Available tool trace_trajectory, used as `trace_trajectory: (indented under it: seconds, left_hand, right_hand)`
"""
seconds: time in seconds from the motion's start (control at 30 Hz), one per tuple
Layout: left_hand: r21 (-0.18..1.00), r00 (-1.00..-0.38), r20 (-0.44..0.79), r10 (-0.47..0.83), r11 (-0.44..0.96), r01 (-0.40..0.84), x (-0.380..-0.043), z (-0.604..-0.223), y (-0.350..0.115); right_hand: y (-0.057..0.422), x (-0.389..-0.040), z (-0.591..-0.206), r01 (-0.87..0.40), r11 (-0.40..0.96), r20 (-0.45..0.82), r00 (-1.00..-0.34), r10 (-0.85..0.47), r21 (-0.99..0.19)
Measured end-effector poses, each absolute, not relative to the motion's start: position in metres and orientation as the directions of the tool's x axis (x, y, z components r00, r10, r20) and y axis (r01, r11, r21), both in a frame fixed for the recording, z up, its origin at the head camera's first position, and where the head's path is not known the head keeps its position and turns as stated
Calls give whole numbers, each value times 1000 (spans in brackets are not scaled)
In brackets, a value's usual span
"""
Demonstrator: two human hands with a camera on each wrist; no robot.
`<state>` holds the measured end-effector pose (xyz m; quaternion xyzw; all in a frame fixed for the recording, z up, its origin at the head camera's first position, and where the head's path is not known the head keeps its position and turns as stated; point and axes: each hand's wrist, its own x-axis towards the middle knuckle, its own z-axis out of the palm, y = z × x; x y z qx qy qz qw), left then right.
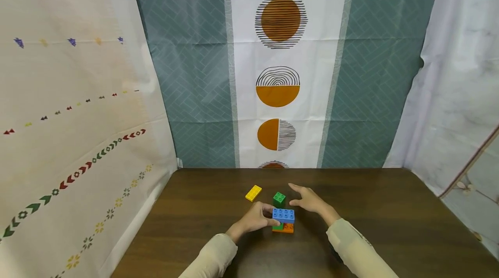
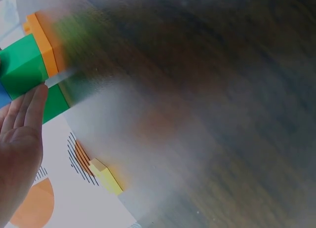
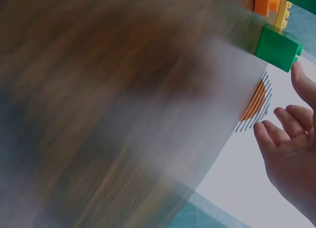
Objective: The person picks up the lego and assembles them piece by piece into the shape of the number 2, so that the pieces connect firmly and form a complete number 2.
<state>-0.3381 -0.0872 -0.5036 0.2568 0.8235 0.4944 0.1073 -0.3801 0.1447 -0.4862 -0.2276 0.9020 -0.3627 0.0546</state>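
My left hand [image 1: 256, 217] holds a small stack of toy building bricks from its left side, thumb in front and fingers behind. On top of the stack is a blue brick [image 1: 283, 213] with rows of studs. Below it sits a green brick [image 2: 22, 65], partly covered by the thumb in the head view, on a flat orange brick [image 1: 288, 228] at the bottom. A separate green brick [image 1: 279, 198] stands just behind the stack. Beside that one, to its right, my right hand [image 1: 310, 202] hovers with fingers spread and nothing in its grasp.
A flat yellow brick [image 1: 254, 193] lies on the dark wooden table [image 1: 187, 226], behind the left hand. Patterned cloth [image 1: 195, 74] hangs along the table's back edge, with more cloth at both sides.
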Motion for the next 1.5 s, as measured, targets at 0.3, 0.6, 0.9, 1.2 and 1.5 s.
trace_trajectory:
  seconds: [0.3,0.6,0.9,1.2,1.5]
  left_hand:
    - [873,-852,78,518,378,309,-339,-506,-87]
    - [880,-847,68,528,369,300,-339,-504,-87]
    - [869,-846,82,527,377,320,-343,-502,-88]
    - [895,-843,92,530,328,304,-339,-507,-88]
    - [894,-849,93,520,332,301,-337,-505,-87]
  right_hand:
    - [123,-387,-481,-318,660,-55,-876,-479,-680]
    - [125,-385,-489,-370,635,-11,-859,-513,-678]
    - [120,-390,-493,-335,563,-1,-859,-513,-756]
    - [117,-386,-503,-307,509,22,-871,-491,-804]
    - [123,-386,-504,-125,485,-28,-955,-296,-865]
